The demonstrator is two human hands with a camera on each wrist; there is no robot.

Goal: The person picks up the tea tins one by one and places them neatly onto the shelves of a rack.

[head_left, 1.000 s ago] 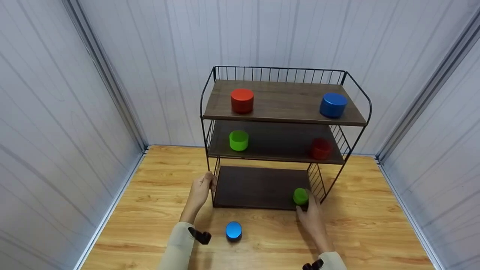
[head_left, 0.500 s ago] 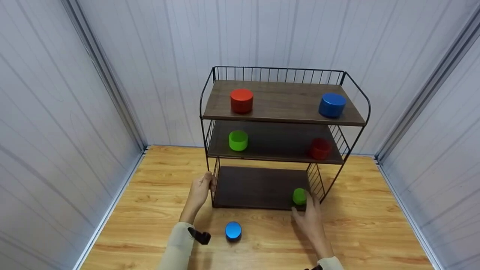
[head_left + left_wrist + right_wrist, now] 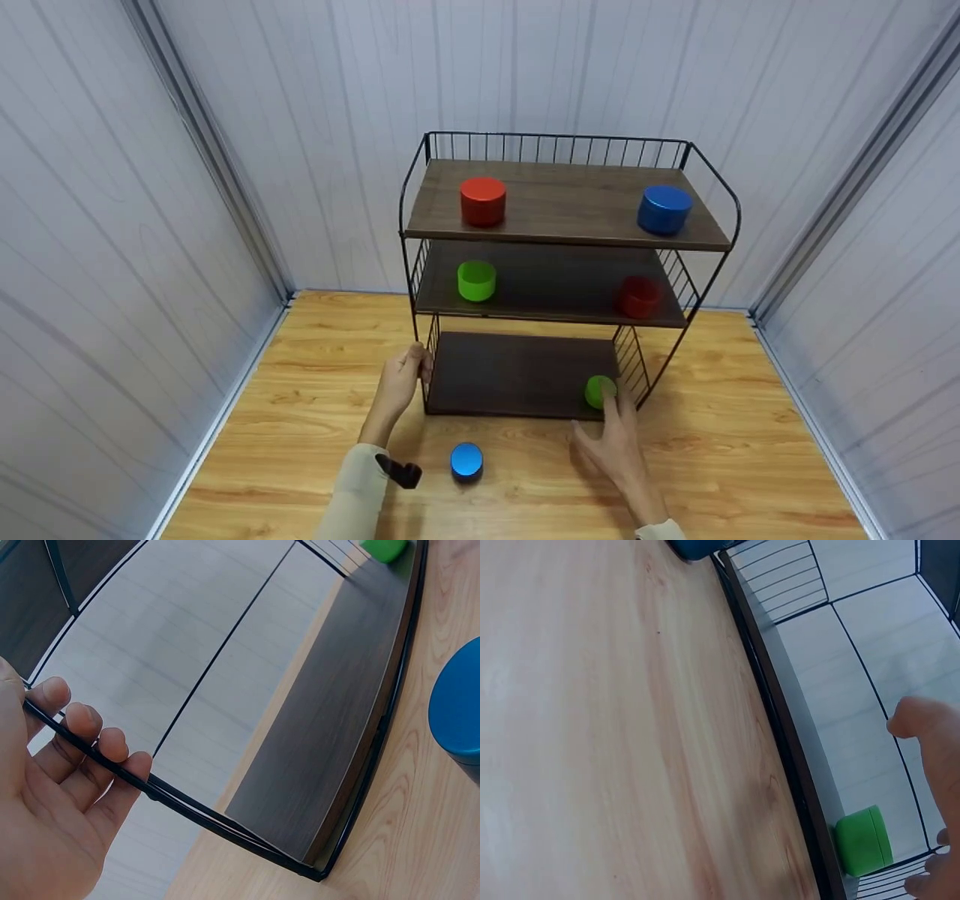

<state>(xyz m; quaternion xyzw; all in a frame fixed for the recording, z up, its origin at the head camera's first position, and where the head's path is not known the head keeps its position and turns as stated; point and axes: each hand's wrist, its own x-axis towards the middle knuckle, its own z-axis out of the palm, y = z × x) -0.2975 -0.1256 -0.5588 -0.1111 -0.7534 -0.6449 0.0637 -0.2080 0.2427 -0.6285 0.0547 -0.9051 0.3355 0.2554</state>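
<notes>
My left hand grips the front left post of a three-tier wire shelf rack. In the left wrist view the fingers curl round its black bar. A small green round container stands on the right end of the bottom shelf. My right hand is beside it with fingers spread. One finger overlaps the container in the head view, but the right wrist view shows the thumb apart from the green container. A blue round container stands on the floor before the rack.
On the top shelf are a red container at left and a blue one at right. The middle shelf bears a green container and a dark red one. White panel walls enclose the wood-patterned floor.
My right hand has let go of the green container, its thumb drawing away to the left and nearer me. The container stays on the bottom shelf. My left hand keeps its hold on the post.
</notes>
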